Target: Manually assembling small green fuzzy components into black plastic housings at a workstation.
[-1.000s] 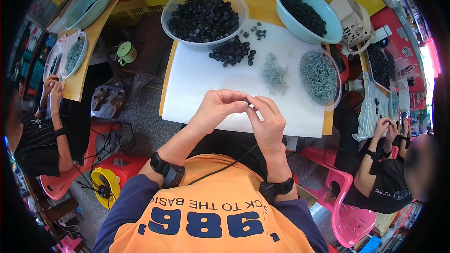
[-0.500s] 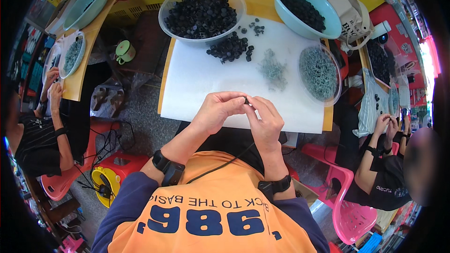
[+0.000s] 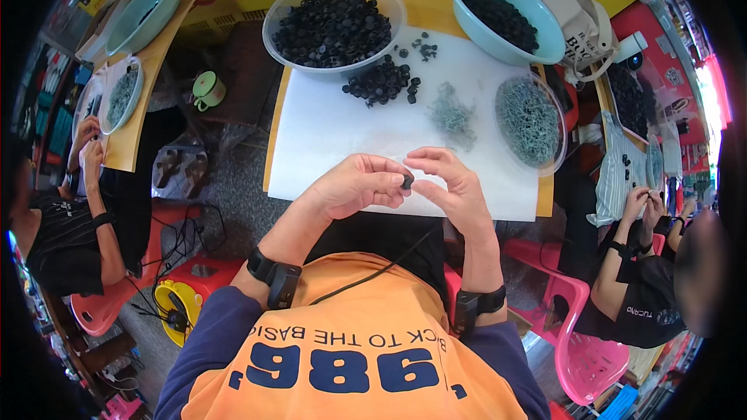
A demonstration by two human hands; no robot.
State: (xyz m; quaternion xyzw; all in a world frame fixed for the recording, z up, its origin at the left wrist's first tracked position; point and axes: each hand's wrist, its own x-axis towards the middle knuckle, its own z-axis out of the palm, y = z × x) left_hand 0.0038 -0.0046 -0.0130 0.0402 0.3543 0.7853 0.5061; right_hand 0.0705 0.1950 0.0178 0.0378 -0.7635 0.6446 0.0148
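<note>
Just over the near edge of the white-covered table [image 3: 327, 136], my left hand [image 3: 362, 185] pinches a small black plastic cap-like part [image 3: 406, 182] between thumb and fingertips. To its right, my right hand [image 3: 453, 187] has thumb and fingers apart, its thumb tip close to the part; I see nothing in it. Beyond the hands lies a loose pile of similar black parts [image 3: 380, 82], with a few smaller black pieces [image 3: 426, 48] beside it. A small heap of greyish screws [image 3: 453, 117] lies to the right of that pile.
A big clear bowl [image 3: 334, 72] full of black parts stands at the back, a light-blue basin [image 3: 549, 43] with dark pieces right of it. More screws [image 3: 527, 120] fill a clear oval tub at the right edge. People work at tables on both sides. A pink chair [image 3: 587, 358] stands right.
My right hand has opened and drawn slightly right, away from the black part that both hands were touching. My left hand keeps the part, now a little lower.
</note>
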